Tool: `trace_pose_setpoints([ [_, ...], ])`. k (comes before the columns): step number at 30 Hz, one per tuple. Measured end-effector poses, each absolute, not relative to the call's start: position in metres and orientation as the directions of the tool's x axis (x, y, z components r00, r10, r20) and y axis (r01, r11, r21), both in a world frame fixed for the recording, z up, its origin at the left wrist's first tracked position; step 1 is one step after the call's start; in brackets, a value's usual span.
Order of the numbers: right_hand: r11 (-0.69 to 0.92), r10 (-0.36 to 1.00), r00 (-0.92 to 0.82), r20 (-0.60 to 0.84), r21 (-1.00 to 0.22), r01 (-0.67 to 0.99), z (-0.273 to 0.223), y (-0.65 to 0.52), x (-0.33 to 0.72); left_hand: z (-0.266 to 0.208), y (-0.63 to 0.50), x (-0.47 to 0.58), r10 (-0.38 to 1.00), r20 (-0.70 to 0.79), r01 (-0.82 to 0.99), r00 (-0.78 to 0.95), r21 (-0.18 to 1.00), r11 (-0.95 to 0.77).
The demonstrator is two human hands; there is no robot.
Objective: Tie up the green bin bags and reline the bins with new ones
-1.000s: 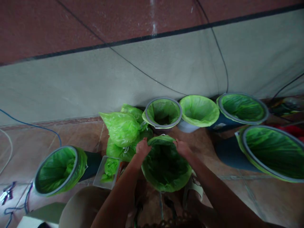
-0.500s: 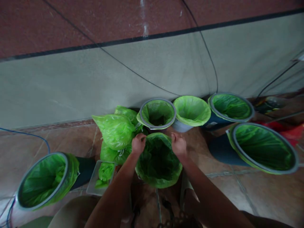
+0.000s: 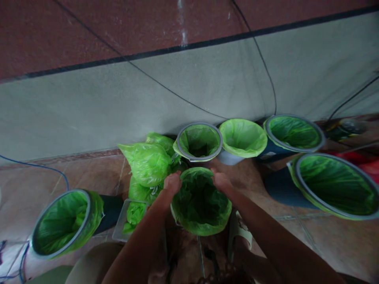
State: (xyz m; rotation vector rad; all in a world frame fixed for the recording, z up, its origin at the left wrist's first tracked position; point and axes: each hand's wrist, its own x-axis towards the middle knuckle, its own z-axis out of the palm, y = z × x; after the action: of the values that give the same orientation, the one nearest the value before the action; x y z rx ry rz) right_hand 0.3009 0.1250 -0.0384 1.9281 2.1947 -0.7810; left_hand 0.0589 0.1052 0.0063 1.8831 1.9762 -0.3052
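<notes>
A bin (image 3: 204,227) lined with a green bin liner (image 3: 201,197) stands in front of me between my feet. The liner is folded out over its rim, and the inside looks dark. My left hand (image 3: 172,184) is closed at the far left of the rim, on the liner's edge. At the far right of the rim my right hand (image 3: 221,182) is closed on the liner in the same way. The fingertips of both hands are partly hidden on the outer side.
Several other lined bins stand around: a grey-ringed one (image 3: 220,145) and a pale one (image 3: 231,157) by the wall, dark ones at right (image 3: 286,187) and left (image 3: 109,213). Filled green bags (image 3: 151,161) and a clear tub (image 3: 121,227) of folded liners lie left.
Both hands have moved slightly down against the sides of the bin's rim, and their fingers have turned outward. The whole view has shifted a little, with things now farther right.
</notes>
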Motion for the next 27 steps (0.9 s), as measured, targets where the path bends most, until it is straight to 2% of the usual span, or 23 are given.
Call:
trace_pose_setpoints([
  [3, 0.073, 0.907, -0.205, -0.368, -0.343, 0.937, -0.030, 0.128, 0.301, 0.016, 0.114, 0.064, 0.911, -0.412, 0.986, -0.018, 0.143, 0.084],
  [6, 0.076, 0.944, -0.220, -0.246, -0.489, 0.869, -0.018, 0.137, 0.294, 0.018, 0.129, 0.075, 0.934, -0.358, 0.945, 0.014, 0.310, 0.105],
  [8, 0.080, 0.948, -0.229, -0.221, -0.531, 0.844, -0.012, 0.144, 0.286, 0.015, 0.139, 0.085, 0.942, -0.335, 0.926, 0.028, 0.362, 0.102],
  [13, 0.186, 0.915, -0.317, -0.249, -0.437, 0.880, -0.019, 0.156, 0.269, 0.001, 0.150, 0.104, 0.930, -0.357, 0.974, 0.090, 0.227, -0.007],
  [19, 0.257, 0.890, -0.376, -0.259, -0.397, 0.881, -0.032, 0.154, 0.273, -0.010, 0.147, 0.101, 0.908, -0.391, 0.981, 0.152, 0.173, -0.089],
  [24, 0.186, 0.879, -0.301, -0.370, -0.315, 0.930, -0.023, 0.155, 0.272, -0.008, 0.144, 0.101, 0.903, -0.413, 0.988, 0.120, 0.136, -0.069],
  [27, 0.114, 0.896, -0.228, -0.380, -0.301, 0.947, -0.017, 0.155, 0.278, 0.001, 0.138, 0.096, 0.924, -0.362, 0.985, 0.121, 0.162, -0.065],
])
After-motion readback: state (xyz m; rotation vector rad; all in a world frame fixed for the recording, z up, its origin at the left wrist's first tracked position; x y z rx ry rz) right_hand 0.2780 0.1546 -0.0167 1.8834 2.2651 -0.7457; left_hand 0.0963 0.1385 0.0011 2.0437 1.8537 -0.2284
